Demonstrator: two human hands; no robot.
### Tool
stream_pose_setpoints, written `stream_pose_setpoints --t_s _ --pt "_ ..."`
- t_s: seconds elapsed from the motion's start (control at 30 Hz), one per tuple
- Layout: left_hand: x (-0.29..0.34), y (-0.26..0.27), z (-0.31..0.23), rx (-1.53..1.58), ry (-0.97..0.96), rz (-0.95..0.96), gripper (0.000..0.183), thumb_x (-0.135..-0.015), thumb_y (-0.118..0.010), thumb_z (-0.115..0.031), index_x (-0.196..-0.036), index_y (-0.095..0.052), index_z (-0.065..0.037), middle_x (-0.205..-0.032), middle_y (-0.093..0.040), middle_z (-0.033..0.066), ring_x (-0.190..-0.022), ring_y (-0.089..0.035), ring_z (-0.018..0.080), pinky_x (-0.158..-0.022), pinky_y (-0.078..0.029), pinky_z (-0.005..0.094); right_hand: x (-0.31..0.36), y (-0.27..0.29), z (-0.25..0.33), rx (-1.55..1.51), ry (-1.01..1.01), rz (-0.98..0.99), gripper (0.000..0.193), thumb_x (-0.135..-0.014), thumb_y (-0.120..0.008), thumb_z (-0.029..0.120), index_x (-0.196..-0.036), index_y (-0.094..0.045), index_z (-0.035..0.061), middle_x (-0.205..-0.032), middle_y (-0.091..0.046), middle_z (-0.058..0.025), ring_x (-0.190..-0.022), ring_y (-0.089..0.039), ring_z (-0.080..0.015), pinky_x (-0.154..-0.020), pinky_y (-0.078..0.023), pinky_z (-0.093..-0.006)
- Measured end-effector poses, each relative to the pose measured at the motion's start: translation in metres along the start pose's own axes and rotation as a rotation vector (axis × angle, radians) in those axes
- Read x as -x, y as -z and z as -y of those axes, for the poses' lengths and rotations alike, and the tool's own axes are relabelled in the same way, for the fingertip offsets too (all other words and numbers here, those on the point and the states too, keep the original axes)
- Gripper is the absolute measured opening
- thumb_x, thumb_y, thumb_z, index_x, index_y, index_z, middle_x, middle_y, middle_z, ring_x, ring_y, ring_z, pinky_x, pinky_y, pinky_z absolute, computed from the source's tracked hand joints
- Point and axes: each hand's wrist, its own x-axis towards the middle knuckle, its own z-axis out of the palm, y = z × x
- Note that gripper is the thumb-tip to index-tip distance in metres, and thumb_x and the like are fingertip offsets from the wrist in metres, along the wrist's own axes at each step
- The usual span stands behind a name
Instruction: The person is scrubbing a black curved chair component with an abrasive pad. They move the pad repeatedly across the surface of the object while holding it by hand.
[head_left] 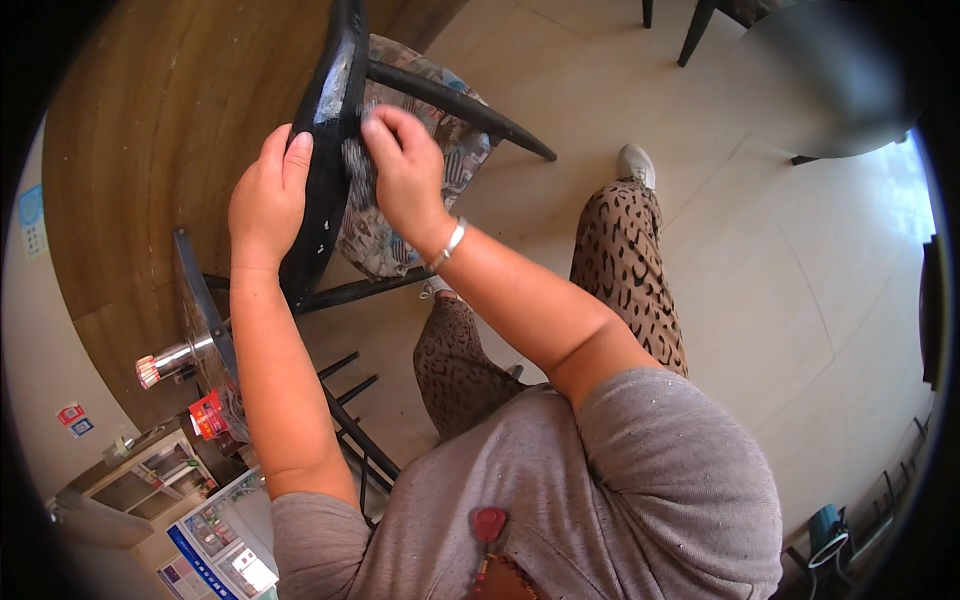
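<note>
A black chair (318, 230) is tipped in front of me, its curved backrest running from top centre down to the left. Pale worn patches (340, 80) mark the black surface. My left hand (270, 195) is closed on the left edge of the backrest, thumb on top. Against the right edge, my right hand (408, 165) is closed on a grey fibrous pad (357, 172), blurred and partly hidden by the fingers. Beyond that hand lies the chair's patterned seat (460, 160), with a black leg (465, 105) pointing right.
A brown wood-grain tabletop (140, 190) fills the left side. On its lower edge stand a clear holder of toothpicks or sticks (165, 362) and a red packet (208, 415). Another round seat (815, 80) is at upper right. My legs straddle pale floor tiles (750, 260).
</note>
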Motion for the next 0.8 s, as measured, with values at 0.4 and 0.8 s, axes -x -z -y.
stream_pose_setpoints --t_s 0.4,0.8 --pt "0.000 0.001 0.005 -0.026 -0.003 -0.014 0.048 -0.093 -0.040 -0.044 -0.116 -0.054 -0.005 -0.100 -0.062 0.0214 -0.096 -0.057 0.0378 -0.081 -0.045 0.0405 0.003 -0.004 0.023 0.341 0.182 0.075 0.014 -0.076 -0.064 0.015 -0.083 -0.061 0.0038 -0.083 -0.060 -0.0126 -0.080 -0.059 -0.0296 -0.071 -0.047 -0.0360" --pt "-0.001 -0.002 0.008 -0.001 0.012 -0.007 0.050 -0.093 -0.037 -0.045 -0.116 -0.055 -0.004 -0.104 -0.061 0.0216 -0.100 -0.055 0.0380 -0.084 -0.044 0.0405 0.024 0.007 0.013 0.424 0.299 0.164 0.011 -0.077 -0.064 0.011 -0.084 -0.059 0.0040 -0.081 -0.059 -0.0127 -0.076 -0.058 -0.0311 -0.066 -0.047 -0.0370"
